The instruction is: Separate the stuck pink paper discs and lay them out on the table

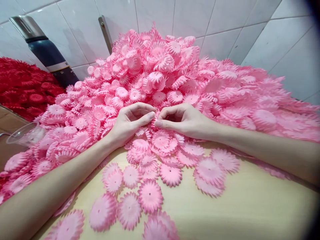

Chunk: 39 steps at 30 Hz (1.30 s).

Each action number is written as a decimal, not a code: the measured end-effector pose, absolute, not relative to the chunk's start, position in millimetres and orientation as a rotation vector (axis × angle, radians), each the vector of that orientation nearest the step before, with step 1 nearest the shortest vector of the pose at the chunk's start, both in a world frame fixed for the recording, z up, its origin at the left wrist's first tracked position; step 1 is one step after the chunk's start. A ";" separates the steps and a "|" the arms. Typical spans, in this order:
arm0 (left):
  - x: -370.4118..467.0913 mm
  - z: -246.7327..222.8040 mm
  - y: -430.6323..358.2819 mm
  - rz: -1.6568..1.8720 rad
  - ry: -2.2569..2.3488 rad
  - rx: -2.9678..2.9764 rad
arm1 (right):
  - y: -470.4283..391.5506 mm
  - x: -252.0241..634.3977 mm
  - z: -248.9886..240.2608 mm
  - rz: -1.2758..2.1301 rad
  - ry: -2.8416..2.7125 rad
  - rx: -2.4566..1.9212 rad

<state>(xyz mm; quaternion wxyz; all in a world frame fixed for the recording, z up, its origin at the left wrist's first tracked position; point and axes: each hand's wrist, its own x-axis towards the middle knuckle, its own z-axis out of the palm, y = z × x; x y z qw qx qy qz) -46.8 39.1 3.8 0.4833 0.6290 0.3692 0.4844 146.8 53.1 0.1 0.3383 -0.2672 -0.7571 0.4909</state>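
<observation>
The left hand (132, 121) and right hand (183, 120) meet at the front of a heap of pink discs (160, 78), which banks up against the tiled wall (155, 16) behind the table's far side. On each hand, thumb and forefinger are brought nearly together, the other fingers loosely curled. There seems to be a pink piece at the fingertips, but it blends into the heap, so I cannot tell how firmly either hand has hold of it.

The likeliest trouble is overlap: scalloped edges lie tangled, so one disc could drag others along, or two could come up as one. The steep heap could also slide forward if disturbed low down. A lowered forearm might sweep the loose discs (150, 196) toward the table's near edge, which is out of view.

The roomiest stretch is the near right part of the table (250, 206), bare wood-toned surface. Leftward, the heap crowds a clear plastic cup (18, 135), leaving little space.
</observation>
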 end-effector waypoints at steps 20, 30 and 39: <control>-46.4 6.1 37.8 1.142 0.883 1.598 | 55.6 148.8 -0.4 1.271 -1.996 -0.716; -46.9 4.6 38.6 1.140 0.895 1.602 | 57.2 148.5 -1.4 1.289 -1.970 -0.734; -47.1 4.8 39.8 1.161 0.922 1.557 | 56.3 145.5 -0.1 1.273 -1.834 -0.826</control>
